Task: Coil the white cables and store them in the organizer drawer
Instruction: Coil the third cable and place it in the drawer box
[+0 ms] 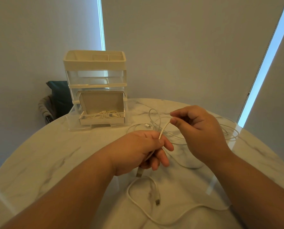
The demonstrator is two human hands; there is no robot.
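Between both hands, white cable.

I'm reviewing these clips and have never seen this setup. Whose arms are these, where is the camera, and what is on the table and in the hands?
No machine here: a person wears a camera on the head, looking down at their own bare arms. The left hand grips a white cable; the right hand pinches the same cable higher up. More loose white cables lie on the round marble table. At the back stands a clear organizer with its bottom drawer pulled open, and a small cardboard box inside already holds coiled cables.
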